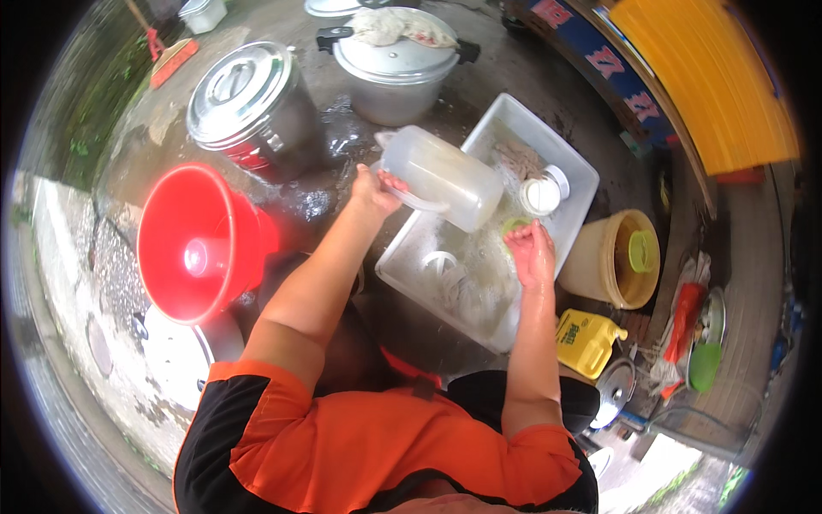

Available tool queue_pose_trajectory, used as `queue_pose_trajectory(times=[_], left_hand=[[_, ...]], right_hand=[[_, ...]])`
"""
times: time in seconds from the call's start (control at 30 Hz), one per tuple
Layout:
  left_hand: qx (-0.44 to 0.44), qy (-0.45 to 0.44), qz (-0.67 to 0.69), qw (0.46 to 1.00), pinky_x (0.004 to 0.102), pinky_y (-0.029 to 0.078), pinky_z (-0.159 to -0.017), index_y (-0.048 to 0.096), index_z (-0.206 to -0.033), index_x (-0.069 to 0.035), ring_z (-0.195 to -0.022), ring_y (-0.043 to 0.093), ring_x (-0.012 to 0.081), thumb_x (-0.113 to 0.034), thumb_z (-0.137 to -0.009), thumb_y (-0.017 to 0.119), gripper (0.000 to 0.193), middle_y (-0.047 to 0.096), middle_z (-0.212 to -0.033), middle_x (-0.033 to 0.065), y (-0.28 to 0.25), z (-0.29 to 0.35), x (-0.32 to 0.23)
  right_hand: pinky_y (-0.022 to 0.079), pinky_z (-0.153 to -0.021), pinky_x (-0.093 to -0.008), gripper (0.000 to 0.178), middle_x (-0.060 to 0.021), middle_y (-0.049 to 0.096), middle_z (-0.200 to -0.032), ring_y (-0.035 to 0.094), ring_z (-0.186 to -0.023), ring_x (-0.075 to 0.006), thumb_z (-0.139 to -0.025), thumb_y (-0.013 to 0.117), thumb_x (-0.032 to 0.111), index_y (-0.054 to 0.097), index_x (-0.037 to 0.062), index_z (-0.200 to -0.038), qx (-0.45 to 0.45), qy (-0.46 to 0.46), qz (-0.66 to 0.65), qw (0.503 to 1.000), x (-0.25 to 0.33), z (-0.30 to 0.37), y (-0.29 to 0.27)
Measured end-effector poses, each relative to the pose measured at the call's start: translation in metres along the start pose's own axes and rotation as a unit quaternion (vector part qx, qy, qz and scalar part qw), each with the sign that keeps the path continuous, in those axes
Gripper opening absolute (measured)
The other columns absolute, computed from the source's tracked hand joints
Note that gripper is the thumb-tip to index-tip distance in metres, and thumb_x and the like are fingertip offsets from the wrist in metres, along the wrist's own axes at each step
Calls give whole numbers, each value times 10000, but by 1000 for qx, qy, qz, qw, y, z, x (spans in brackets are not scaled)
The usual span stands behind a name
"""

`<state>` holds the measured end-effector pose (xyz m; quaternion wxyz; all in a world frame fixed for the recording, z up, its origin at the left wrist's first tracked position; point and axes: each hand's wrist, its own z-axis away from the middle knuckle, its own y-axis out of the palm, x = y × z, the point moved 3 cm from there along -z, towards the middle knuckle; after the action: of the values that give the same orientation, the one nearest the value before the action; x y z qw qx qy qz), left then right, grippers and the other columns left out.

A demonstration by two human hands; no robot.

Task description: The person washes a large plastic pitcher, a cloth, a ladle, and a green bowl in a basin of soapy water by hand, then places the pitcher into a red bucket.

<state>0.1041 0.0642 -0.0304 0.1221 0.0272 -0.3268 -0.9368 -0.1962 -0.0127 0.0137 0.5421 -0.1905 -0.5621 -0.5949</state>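
Observation:
A translucent plastic jug (445, 176) lies on its side in the air over the upper left part of a white rectangular tub (484, 124). My left hand (377, 190) is closed around its handle. Over the tub's right half, my right hand (533, 250) has curled fingers, wet, against a small yellow-green thing (514, 230); the fingers partly hide it and its kind is unclear. Cloudy, sudsy water fills the tub. Near its right wall sit a round white container (540, 196) and a greyish cloth (518, 159). Pale submerged items show at the near side.
Left of me stand a red basin (185, 244) and a lidded metal pot (241, 94). Beyond the tub is a big pot (396, 64) with a cloth on its lid. To the right are a beige bucket (599, 261) and a yellow jug (588, 344). The floor is wet.

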Motion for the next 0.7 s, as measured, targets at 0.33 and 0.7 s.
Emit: queue_pose_trajectory(times=[0.33, 0.7], left_hand=[[104, 57, -194, 974, 297, 305, -468, 360, -672, -126, -464, 296, 145, -546, -945, 254, 511, 270, -536, -16, 35, 8, 50], [324, 138, -726, 590, 237, 364, -479, 595, -740, -21, -521, 484, 87, -352, -861, 605, 353, 554, -607, 7, -2, 21, 215]], right_hand=[[430, -893, -417, 183, -136, 552, -1133, 494, -1089, -310, -770, 591, 159, 645, 137, -944, -54, -142, 705, 692, -94, 17, -130], [491, -686, -465, 298, -172, 614, -819, 597, -759, -365, -882, 486, 318, 570, 52, -778, -293, -107, 843, 438, 155, 143, -361]])
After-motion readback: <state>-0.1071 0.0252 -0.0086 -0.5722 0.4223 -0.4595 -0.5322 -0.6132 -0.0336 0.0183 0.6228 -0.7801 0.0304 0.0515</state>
